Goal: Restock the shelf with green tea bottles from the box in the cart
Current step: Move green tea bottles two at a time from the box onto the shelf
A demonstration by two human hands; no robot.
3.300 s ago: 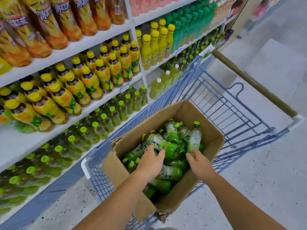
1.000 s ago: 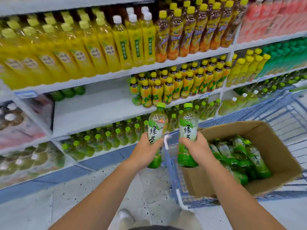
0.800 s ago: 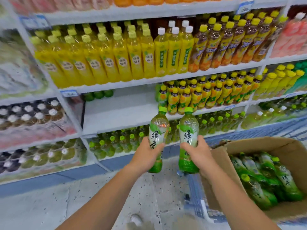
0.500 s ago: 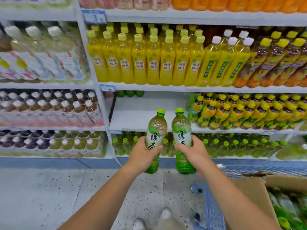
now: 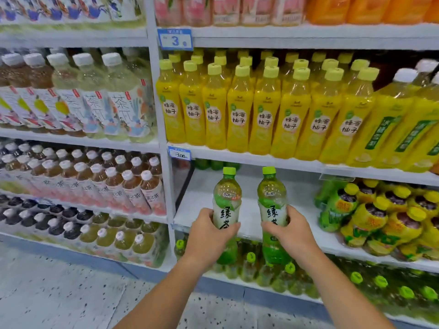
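Since half a second ago our view has swung further toward the shelving, so the cart and the box have dropped out of sight and both bottles now sit right in front of the gap we mean to fill. From the head view, our left hand wraps around the middle of the left green tea bottle, fingers curled over the white label, and our right hand grips the right green tea bottle the same way. Both bottles are upright, near each other but apart, held in the air just before the front edge of the white shelf. That shelf is bare on this side, with a few green caps far at the back and yellow-capped bottles crowding its right. Honey pomelo bottles fill the level above. We judge these bottles full, so fairly heavy for one hand each, with thin plastic walls that give a little under a squeeze and a smooth label sleeve that could slip. The waist at the label looks the best hold, low enough to keep the base steady when we set it down.
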